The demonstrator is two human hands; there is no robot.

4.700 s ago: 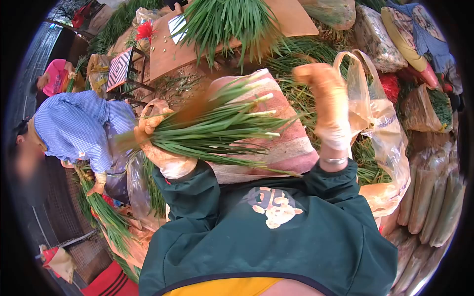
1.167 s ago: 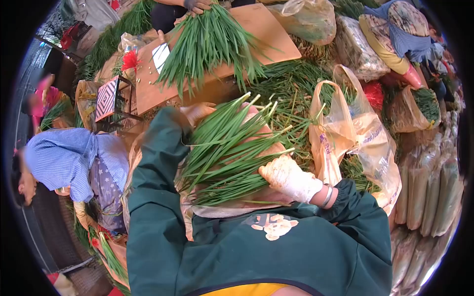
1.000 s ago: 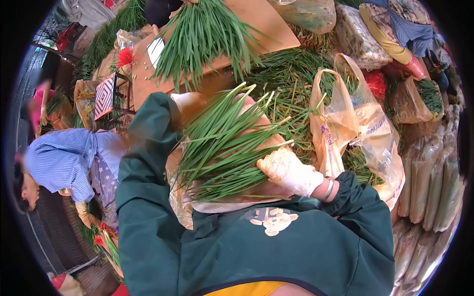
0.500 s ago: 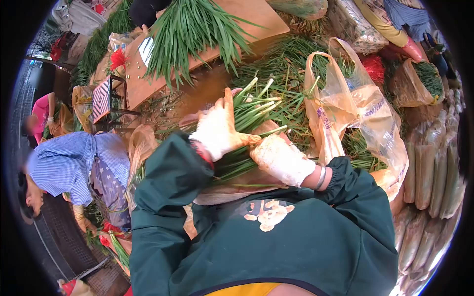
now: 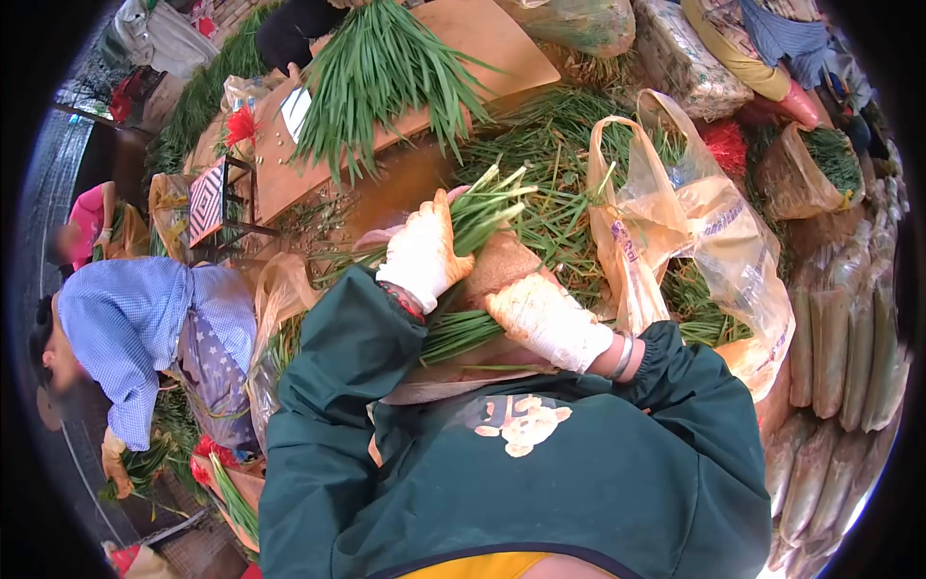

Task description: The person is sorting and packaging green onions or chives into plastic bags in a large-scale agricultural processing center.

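My left hand (image 5: 422,253), in a stained white and orange glove, is closed round a bunch of green stalks (image 5: 484,210) whose pale ends point up and right. Just right of it, my right hand (image 5: 542,317), gloved too and with a metal bangle at the wrist, rests over the lap; its fingers are curled and what they hold, if anything, is hidden. Green leaves (image 5: 458,335) lie below and between the hands. A brown surface (image 5: 503,261) shows between the two gloves.
A brown board (image 5: 502,48) at the top carries a large pile of green leaves (image 5: 386,82). Plastic bags (image 5: 632,261) stand at the right beside loose greens (image 5: 555,145). Wrapped bundles (image 5: 830,328) lie far right. A person in blue checks (image 5: 125,318) bends at the left.
My left hand has lifted the bunch slightly left, apart from my right hand, uncovering the brown surface. The person at the left has reached lower toward the greens.
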